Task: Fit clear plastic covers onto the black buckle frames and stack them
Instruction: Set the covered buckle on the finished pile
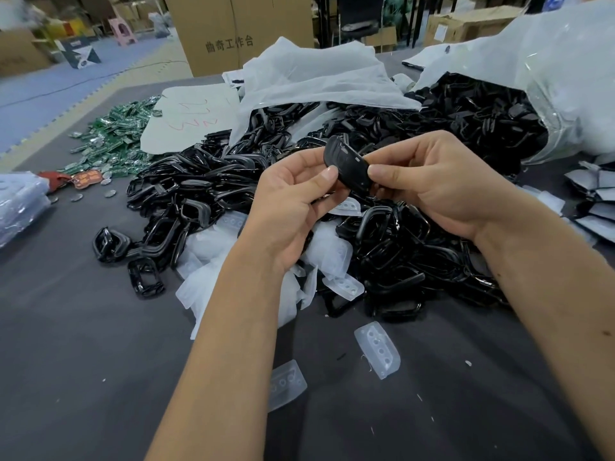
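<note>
— Hands?
— Left hand and right hand both pinching one black buckle frame, above the frame pile.
— Around?
— Clear covers loose on grey table; green boards far left.

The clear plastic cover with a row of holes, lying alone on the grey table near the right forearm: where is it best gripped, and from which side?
Pinch the clear plastic cover with the row of holes across its two long edges, coming from above. It lies flat on the grey table, apart from the pile of black buckle frames, so both edges look free; its flat top gives fingers little to catch.
</note>
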`<act>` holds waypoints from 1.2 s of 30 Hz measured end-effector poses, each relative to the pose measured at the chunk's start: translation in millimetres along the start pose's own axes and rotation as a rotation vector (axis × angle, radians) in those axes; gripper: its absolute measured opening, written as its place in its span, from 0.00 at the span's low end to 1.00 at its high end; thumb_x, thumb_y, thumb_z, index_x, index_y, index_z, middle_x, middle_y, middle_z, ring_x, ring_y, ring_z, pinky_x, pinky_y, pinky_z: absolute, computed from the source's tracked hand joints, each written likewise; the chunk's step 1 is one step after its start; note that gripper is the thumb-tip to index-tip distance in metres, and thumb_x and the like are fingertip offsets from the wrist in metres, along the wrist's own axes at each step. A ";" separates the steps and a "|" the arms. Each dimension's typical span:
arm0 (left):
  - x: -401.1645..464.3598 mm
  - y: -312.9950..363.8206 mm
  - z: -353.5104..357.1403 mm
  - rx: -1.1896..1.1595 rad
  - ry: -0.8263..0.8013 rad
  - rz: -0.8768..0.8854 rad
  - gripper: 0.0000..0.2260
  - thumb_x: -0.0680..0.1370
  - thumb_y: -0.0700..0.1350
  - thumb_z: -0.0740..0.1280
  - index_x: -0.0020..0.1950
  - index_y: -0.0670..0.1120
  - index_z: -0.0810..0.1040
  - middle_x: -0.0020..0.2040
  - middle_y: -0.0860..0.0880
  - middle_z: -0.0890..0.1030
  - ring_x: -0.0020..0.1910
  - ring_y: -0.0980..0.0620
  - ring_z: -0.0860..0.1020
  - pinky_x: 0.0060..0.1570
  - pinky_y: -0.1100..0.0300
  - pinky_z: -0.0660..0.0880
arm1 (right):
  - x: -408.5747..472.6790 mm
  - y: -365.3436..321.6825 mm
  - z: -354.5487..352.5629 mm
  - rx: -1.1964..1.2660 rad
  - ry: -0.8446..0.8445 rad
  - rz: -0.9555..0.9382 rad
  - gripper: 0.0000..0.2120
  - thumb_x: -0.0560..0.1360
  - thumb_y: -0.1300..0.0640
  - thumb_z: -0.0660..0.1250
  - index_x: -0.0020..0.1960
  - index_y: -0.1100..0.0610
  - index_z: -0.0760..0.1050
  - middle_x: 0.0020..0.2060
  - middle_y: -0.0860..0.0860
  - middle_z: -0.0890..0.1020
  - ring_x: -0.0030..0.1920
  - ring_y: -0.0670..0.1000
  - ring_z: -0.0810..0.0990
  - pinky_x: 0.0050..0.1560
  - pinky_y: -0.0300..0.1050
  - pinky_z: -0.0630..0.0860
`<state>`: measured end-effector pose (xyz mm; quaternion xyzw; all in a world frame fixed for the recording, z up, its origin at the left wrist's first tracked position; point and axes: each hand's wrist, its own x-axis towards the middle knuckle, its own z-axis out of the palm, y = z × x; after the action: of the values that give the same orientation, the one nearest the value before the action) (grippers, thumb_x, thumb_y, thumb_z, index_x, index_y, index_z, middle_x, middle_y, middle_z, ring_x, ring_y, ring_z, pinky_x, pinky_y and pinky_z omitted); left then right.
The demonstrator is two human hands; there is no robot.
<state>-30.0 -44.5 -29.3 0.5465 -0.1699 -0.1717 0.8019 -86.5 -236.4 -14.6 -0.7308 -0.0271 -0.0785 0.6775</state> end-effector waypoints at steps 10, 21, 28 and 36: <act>-5.0 -7.7 31.3 0.740 0.031 0.170 0.14 0.75 0.33 0.74 0.57 0.48 0.84 0.46 0.47 0.85 0.42 0.48 0.82 0.52 0.53 0.82 | -30.4 -5.2 -28.8 -0.656 0.069 -0.071 0.10 0.78 0.60 0.74 0.47 0.47 0.88 0.32 0.43 0.84 0.30 0.41 0.76 0.35 0.33 0.71; 23.2 -73.0 203.4 1.059 -0.310 0.352 0.12 0.75 0.36 0.67 0.57 0.41 0.84 0.52 0.44 0.85 0.53 0.45 0.81 0.55 0.50 0.77 | -114.8 -3.6 -143.6 -1.134 0.514 -0.140 0.13 0.75 0.65 0.70 0.54 0.53 0.88 0.43 0.54 0.88 0.44 0.55 0.83 0.46 0.45 0.74; 27.1 -117.0 261.8 1.330 -0.643 0.303 0.11 0.78 0.37 0.63 0.55 0.39 0.83 0.54 0.39 0.82 0.56 0.37 0.77 0.55 0.47 0.76 | -143.0 12.4 -202.1 -1.331 0.588 0.102 0.13 0.75 0.67 0.69 0.54 0.55 0.88 0.49 0.57 0.88 0.54 0.61 0.83 0.58 0.50 0.76; 25.3 -101.4 219.5 1.336 -0.402 0.436 0.14 0.76 0.34 0.64 0.59 0.42 0.83 0.59 0.43 0.80 0.61 0.42 0.76 0.57 0.50 0.74 | -133.4 5.8 -184.7 -1.252 0.618 0.070 0.13 0.76 0.65 0.68 0.53 0.54 0.88 0.48 0.55 0.89 0.54 0.59 0.85 0.62 0.51 0.79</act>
<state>-117.8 -270.6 -46.3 0.8308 -0.4871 0.0351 0.2668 -231.7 -411.6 -27.7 -0.9284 0.2406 -0.2617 0.1078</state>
